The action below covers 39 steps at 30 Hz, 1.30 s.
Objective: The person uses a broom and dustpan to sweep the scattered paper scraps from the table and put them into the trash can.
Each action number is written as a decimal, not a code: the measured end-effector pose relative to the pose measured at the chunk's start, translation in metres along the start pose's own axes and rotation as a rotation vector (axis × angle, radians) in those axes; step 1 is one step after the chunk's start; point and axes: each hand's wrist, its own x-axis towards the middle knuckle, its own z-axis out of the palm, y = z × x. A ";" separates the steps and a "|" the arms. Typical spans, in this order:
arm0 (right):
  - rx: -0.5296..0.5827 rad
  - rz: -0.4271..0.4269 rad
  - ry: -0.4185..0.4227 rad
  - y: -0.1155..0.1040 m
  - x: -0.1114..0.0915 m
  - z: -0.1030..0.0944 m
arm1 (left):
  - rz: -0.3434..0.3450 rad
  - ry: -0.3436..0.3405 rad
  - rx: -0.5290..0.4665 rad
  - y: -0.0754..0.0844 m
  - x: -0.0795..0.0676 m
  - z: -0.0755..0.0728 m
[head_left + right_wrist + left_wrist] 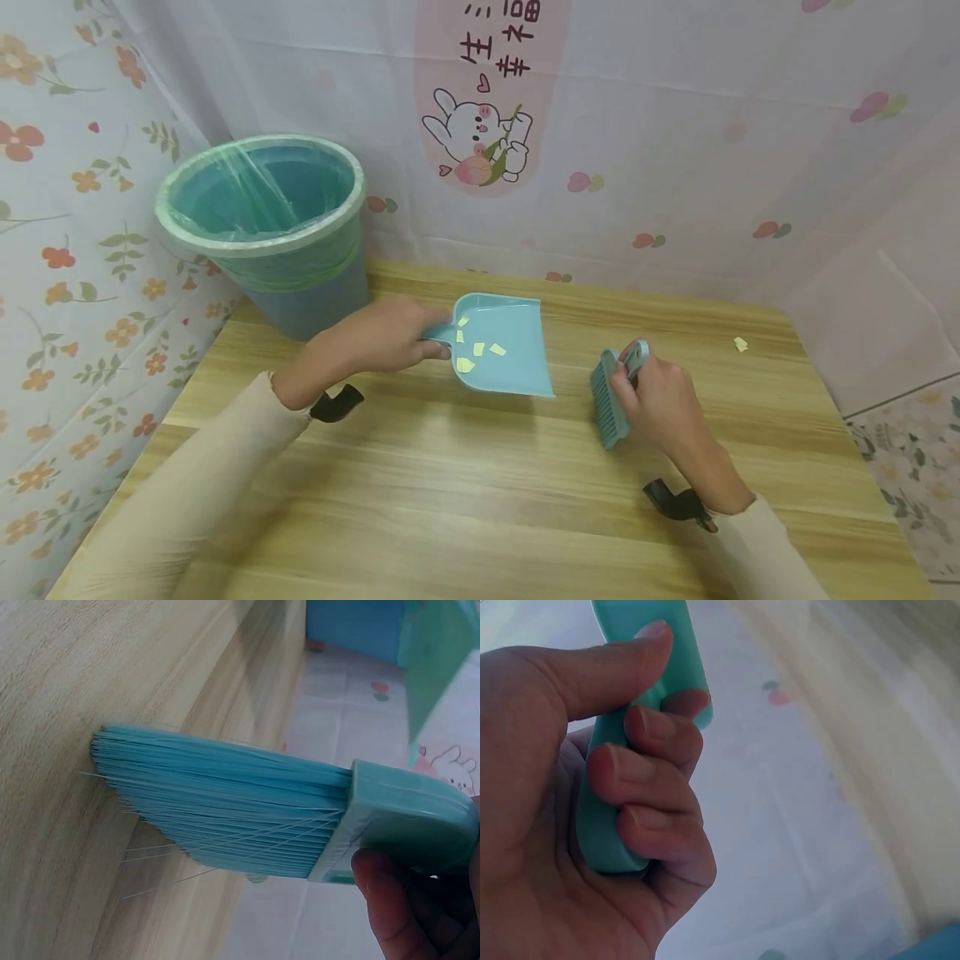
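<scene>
We judge sweeping underway: left fingers (656, 784) curled round dustpan handle (442, 333), right fingers (390, 911) wrapped round brush (611, 408); next move likely calls for reaching stray scrap (741, 344) on bench (487, 500).

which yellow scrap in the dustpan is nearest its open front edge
In the head view, the rightmost scrap in the dustpan; the pan's other scraps lie farther left, closer to the handle.

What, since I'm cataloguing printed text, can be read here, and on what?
"生", sideways, on the pink printed panel of the white fabric backdrop; the character after it is cut off by the frame edge.
"幸福", sideways, on the same panel.
None legible on the light-blue plastic dustpan, teal plastic brush or round blue bin.
</scene>
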 end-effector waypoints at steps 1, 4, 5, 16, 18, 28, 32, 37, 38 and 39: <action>-0.002 -0.001 0.001 0.000 0.000 0.000 | 0.005 0.005 -0.012 0.000 -0.002 -0.006; -0.005 0.000 0.003 0.002 0.000 0.001 | 0.013 0.026 -0.003 0.000 -0.007 -0.020; -0.006 0.001 0.004 0.002 0.000 0.001 | 0.018 0.034 0.004 0.000 -0.008 -0.025; -0.005 0.018 -0.004 0.003 0.000 0.000 | -0.046 0.027 0.028 -0.003 -0.028 -0.076; -0.004 0.025 -0.010 0.003 -0.001 0.000 | -0.055 0.030 0.033 -0.005 -0.030 -0.083; 0.010 0.040 -0.018 0.005 -0.002 -0.001 | -0.150 0.032 0.035 -0.014 -0.044 -0.113; 0.012 0.044 -0.020 0.006 -0.003 -0.001 | -0.192 0.021 0.044 -0.022 -0.051 -0.126; 0.017 0.051 -0.024 0.006 -0.003 -0.002 | -0.242 0.021 0.021 -0.035 -0.062 -0.140; 0.019 0.052 -0.025 0.006 -0.003 -0.003 | -0.251 0.024 0.021 -0.037 -0.065 -0.142; 0.020 0.054 -0.024 0.006 -0.003 -0.003 | -0.254 0.028 0.027 -0.039 -0.067 -0.144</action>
